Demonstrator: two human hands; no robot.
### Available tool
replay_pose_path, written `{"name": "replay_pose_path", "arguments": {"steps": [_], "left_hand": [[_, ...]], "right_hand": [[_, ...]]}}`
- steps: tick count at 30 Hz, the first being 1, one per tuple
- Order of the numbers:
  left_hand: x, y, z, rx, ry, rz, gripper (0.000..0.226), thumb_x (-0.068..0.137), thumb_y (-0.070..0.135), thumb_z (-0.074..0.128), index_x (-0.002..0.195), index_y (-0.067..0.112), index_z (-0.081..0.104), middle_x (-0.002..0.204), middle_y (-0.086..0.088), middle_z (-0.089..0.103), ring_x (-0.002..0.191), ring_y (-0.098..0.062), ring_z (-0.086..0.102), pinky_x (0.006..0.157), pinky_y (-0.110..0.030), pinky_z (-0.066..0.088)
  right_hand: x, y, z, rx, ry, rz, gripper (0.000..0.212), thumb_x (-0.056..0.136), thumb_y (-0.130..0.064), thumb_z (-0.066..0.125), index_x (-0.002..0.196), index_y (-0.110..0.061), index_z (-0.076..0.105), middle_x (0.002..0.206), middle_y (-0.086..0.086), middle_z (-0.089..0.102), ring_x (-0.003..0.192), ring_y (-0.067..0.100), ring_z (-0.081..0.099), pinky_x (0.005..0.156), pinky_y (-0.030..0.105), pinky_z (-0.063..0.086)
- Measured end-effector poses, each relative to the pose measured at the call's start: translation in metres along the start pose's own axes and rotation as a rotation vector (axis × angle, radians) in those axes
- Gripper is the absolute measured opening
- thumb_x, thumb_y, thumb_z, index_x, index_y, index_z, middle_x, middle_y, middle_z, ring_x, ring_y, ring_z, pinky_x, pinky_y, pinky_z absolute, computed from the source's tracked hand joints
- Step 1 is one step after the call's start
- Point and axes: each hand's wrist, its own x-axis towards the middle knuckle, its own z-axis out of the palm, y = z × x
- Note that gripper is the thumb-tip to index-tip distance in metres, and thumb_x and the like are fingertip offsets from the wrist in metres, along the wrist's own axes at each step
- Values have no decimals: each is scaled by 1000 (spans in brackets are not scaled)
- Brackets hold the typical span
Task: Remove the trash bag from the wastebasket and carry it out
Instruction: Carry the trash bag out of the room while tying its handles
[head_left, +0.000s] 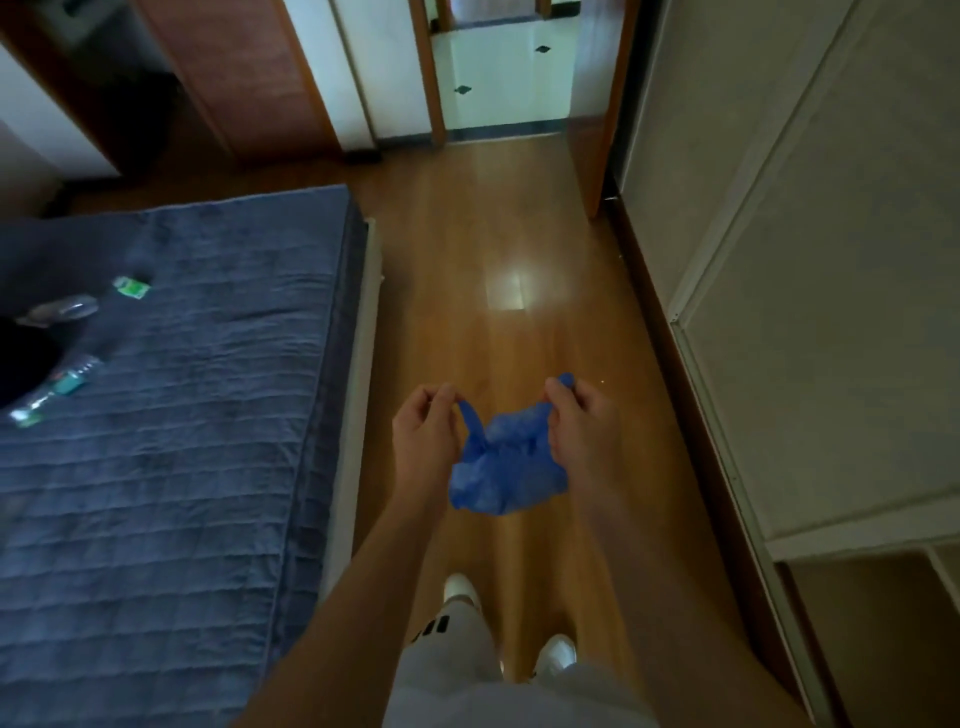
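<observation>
Both arms outstretched, left hand (423, 431) and right hand (582, 423) fingers pinching blue trash bag (506, 467) handles

The room was dimly lit; most light was admitted through the doorway (501, 78) at the top, where the white tiles beyond were overexposed; a pale patch of glare was thrown on the wooden floor (506, 291) below it; the bed (171, 415) at the left was left in bluish shadow, and the upper left corner was nearly lost in darkness. Straight lines of the wardrobe (831, 260) were bent outward by the wide-angle lens; slight motion blur was seen across the whole frame, and fine detail was smeared.
</observation>
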Motion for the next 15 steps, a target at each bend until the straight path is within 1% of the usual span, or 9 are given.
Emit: {"name": "replay_pose_path", "arguments": {"steps": [3, 6, 7, 8, 9, 11, 12, 13, 15], "left_hand": [[17, 0, -1, 16, 40, 15, 26, 95, 21, 55, 71, 16, 61, 49, 8, 42, 47, -10, 38, 48, -26, 33], [40, 3, -6, -16, 75, 20, 26, 96, 22, 55, 72, 15, 61, 50, 3, 43, 46, -12, 39, 47, -26, 35], [50, 4, -8, -26, 83, 18, 26, 97, 22, 54, 72, 15, 61, 50, 2, 43, 45, -13, 39, 46, -27, 35], [62, 6, -9, -39, 92, 14, 26, 97, 23, 54, 73, 15, 61, 50, 1, 43, 44, -13, 38, 46, -27, 34], [74, 8, -9, -47, 99, 4, 26, 97, 23, 54, 73, 15, 62, 50, 2, 42, 44, -12, 38, 46, -27, 33], [101, 13, -11, -44, 120, -14, 26, 97, 25, 55, 74, 16, 62, 50, 2, 42, 45, -12, 38, 47, -27, 34], [115, 16, -12, -45, 124, -17, 26, 96, 25, 56, 73, 16, 63, 50, 2, 42, 46, -12, 38, 48, -27, 34], [136, 21, -13, -53, 126, -15, 26, 96, 26, 56, 72, 18, 63, 50, 3, 43, 46, -12, 38, 49, -28, 34], [162, 29, -14, -58, 129, -17, 28, 94, 25, 58, 67, 20, 63, 49, 3, 44, 46, -13, 39, 49, -29, 34]], "right_hand": [[24, -1, 14, -9, -59, 8, 46, 95, -23, 57, 49, -28, 54, 41, -11, 43, 42, 5, 39, 49, 27, 32], [44, 1, 32, -57, -147, -7, 51, 97, -25, 57, 47, -31, 53, 41, -12, 42, 42, 7, 39, 48, 28, 32], [50, 0, 38, -66, -165, -4, 50, 97, -24, 57, 47, -29, 52, 42, -13, 42, 42, 7, 38, 48, 28, 32], [59, 0, 45, -61, -177, 0, 49, 98, -23, 57, 49, -26, 51, 42, -13, 41, 42, 6, 38, 47, 27, 32], [69, 0, 52, -59, -186, 4, 44, 98, -22, 56, 54, -19, 52, 43, -13, 41, 41, 5, 37, 45, 24, 32], [91, -5, 70, -82, -192, 5, 41, 99, -22, 56, 68, 5, 53, 46, -7, 42, 41, 4, 37, 43, 20, 32], [103, -8, 80, -92, -194, 2, 42, 98, -23, 56, 74, 11, 52, 49, -2, 42, 42, 6, 37, 43, 21, 32], [119, -12, 93, -95, -198, -3, 43, 98, -24, 56, 77, 13, 51, 52, 2, 41, 44, 8, 37, 43, 21, 31], [142, -21, 112, -91, -198, -6, 42, 98, -25, 56, 79, 13, 51, 54, 3, 40, 44, 9, 36, 42, 21, 31]]}}
